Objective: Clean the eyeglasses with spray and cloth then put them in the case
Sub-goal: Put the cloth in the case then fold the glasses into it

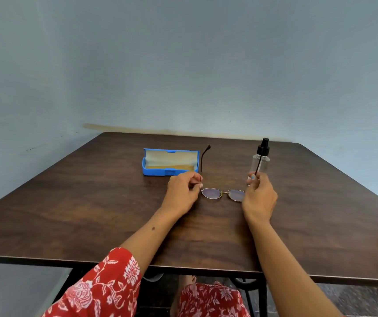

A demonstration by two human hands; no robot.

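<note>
Head view, 1 frame. Dark wood-grain bench [92,202] set against a pale blue-grey wall [183,65].

Item 1: eyeglasses [222,194], thin gold-toned metal frame, 2 oval lenses, at the middle of the bench with the lenses toward the near side. Both dark temple arms are unfolded and point up and away; whether the frame touches the bench surface cannot be told.

Item 2: left hand [182,191], fingers curled, pinching the left temple arm low down, close to its hinge.

Item 3: right hand [259,195], fingers curled, pinching the right temple arm near its hinge; 1 painted nail visible.

Item 4: glasses case [170,162], blue, hard shell, lid open and standing upright at the far side, pale lining, tan insert on its floor. Sits far left of the eyeglasses, just beyond the left hand.

Item 5: spray bottle [260,159], clear body, black pump top, upright, far right, just beyond the right hand; the right temple arm crosses in front of it.

Item 6: red floral sleeve [105,287], lower left; matching fabric below the near bench edge.
</note>
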